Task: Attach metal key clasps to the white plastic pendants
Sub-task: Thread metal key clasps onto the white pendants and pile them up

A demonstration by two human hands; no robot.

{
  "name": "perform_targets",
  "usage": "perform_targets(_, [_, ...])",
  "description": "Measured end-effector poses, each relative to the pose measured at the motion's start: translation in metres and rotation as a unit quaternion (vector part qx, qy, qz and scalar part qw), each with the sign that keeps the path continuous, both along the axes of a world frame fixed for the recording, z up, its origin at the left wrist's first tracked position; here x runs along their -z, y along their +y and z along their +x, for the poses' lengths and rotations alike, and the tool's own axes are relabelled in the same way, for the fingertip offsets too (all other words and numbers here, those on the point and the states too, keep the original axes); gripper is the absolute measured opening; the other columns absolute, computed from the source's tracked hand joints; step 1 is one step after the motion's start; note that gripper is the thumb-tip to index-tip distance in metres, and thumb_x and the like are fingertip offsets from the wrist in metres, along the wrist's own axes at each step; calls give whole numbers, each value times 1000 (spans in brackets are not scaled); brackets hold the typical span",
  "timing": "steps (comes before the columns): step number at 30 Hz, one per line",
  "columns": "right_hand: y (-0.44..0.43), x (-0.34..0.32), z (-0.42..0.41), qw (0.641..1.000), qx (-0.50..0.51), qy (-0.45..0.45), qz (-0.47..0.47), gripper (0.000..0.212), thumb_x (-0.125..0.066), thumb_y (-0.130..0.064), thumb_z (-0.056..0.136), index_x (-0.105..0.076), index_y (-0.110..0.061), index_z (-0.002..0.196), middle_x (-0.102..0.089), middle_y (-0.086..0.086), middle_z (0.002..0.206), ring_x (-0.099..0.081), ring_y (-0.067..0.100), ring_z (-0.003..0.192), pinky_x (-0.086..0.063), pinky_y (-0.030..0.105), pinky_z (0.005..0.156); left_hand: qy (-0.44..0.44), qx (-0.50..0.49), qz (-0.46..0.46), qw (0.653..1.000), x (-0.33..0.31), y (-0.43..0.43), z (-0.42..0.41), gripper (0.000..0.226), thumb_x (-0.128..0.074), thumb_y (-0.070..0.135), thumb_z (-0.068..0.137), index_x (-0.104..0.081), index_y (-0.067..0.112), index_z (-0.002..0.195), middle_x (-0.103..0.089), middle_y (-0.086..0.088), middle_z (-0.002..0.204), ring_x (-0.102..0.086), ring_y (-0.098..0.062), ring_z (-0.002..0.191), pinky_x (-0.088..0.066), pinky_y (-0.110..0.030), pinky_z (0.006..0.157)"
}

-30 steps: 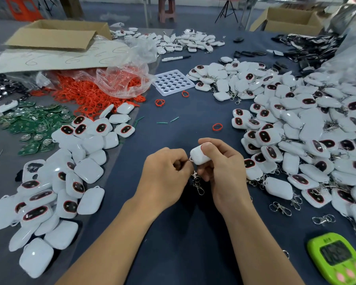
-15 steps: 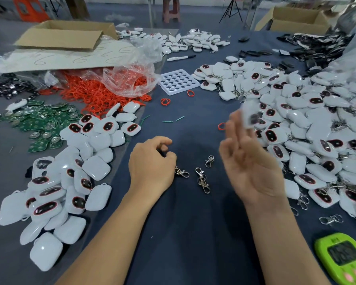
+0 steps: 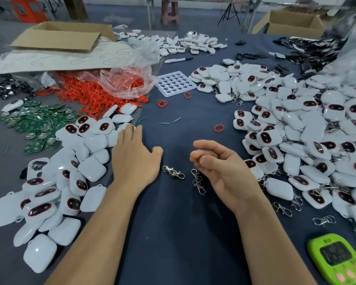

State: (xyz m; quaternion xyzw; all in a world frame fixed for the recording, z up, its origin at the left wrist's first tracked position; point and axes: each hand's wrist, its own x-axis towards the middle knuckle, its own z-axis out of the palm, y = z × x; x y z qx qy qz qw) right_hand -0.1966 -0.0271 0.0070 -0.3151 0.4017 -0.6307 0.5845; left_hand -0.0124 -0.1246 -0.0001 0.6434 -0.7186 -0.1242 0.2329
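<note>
My left hand (image 3: 135, 159) stretches forward and to the left, its straight fingertips touching a white pendant at the edge of the left pendant pile (image 3: 80, 161); those pendants show no clasps. My right hand (image 3: 220, 167) hovers at the centre with its fingers loosely curled and nothing in it. Between the hands, one metal key clasp (image 3: 173, 172) lies on the dark cloth, and linked clasps (image 3: 198, 182) lie just below my right fingers. On the right spreads a large pile of pendants with clasps (image 3: 296, 130) attached.
A green timer (image 3: 337, 258) sits at the lower right. Loose clasps (image 3: 325, 220) lie near it. Red rubber rings (image 3: 95, 95) spill from a plastic bag, beside green circuit boards (image 3: 35, 124). A white hole tray (image 3: 175, 84), cardboard boxes (image 3: 62, 36) and a marker (image 3: 178, 60) lie farther back.
A second ago both hands held a pendant with a clasp. My right hand flung it toward the right pile and came back to the centre. My left hand reached out to the left pile.
</note>
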Motion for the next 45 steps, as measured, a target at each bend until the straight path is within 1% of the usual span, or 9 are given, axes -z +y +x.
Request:
perform_targets(4, [0, -1, -2, 1000, 5, -13, 3, 33, -62, 6, 81, -83, -15, 97, -76, 7, 87, -72, 16, 89, -58, 25, 88, 1, -32, -41, 999, -1, 1, 1, 64, -61, 28, 87, -46, 17, 148, -51, -5, 144, -43, -31, 130, -34, -44, 107])
perform_targets(8, [-1, -2, -1, 1000, -7, -7, 9, 32, -63, 2, 79, -83, -17, 95, -76, 6, 87, -73, 16, 90, -58, 24, 88, 89, -41, -50, 994, -1, 1, 6, 45, -58, 5, 87, -67, 22, 128, -61, -4, 123, -55, -31, 111, -43, -41, 94])
perform_targets(14, [0, -2, -1, 1000, -8, -16, 5, 30, -63, 2, 84, -83, -16, 96, -75, 6, 87, -72, 15, 88, -57, 27, 93, 109, -69, -32, 991, -1, 1, 7, 33, -62, 18, 92, -68, 22, 124, -54, 1, 128, -58, -22, 107, -35, -28, 82])
perform_targets(20, [1, -3, -1, 1000, 4, -13, 21, 37, -54, 9, 97, -82, -15, 98, -76, 7, 89, -73, 16, 90, -58, 26, 90, 62, 17, -64, 996, 1, 9, 5, 24, -62, 16, 97, -75, 19, 118, -58, 0, 118, -60, -23, 95, -36, -27, 78])
perform_targets(26, [-3, -7, 2, 998, 19, -22, 52, 23, -61, -9, 98, -76, -9, 115, -78, 14, 117, -75, 26, 109, -62, 29, 85, 202, 23, -99, 974, -7, 16, -5, 23, -56, 20, 102, -76, 23, 115, -67, 16, 103, -56, 2, 92, -34, -6, 80])
perform_targets(33, [-4, 0, 18, 983, 37, 175, 48, 27, -52, -10, 108, -77, -16, 117, -80, 4, 111, -77, 21, 103, -60, 26, 75, 344, 136, 34, 928, -16, 38, -21, 17, -71, 31, 87, -76, 47, 86, -75, 26, 83, -71, 8, 80, -48, -5, 69])
perform_targets(37, [-5, 3, 22, 967, 61, 242, 51, 19, -63, -12, 102, -78, -19, 110, -81, 0, 102, -77, 17, 99, -63, 33, 80, 270, 186, 70, 942, -10, 38, -21, 48, -59, -3, 84, -76, 42, 87, -74, 30, 84, -70, 8, 78, -48, -4, 64])
perform_targets(41, [-5, 3, 30, 948, 127, 282, 70, 15, -67, -24, 94, -80, -24, 87, -78, 0, 78, -72, 12, 68, -62, 38, 70, 235, 152, 51, 959, -12, 39, -21, 46, -48, 4, 69, -75, 41, 73, -70, 21, 67, -64, -1, 62, -43, -10, 50])
perform_targets(45, [-5, 6, 30, 888, 242, 386, 54, 21, -70, -24, 93, -71, -37, 110, -73, -25, 89, -65, 3, 77, -47, 15, 72, 147, 27, 42, 988, -14, 32, -12, 37, -51, 12, 72, -71, 42, 72, -66, 19, 63, -60, -5, 62, -46, -27, 58])
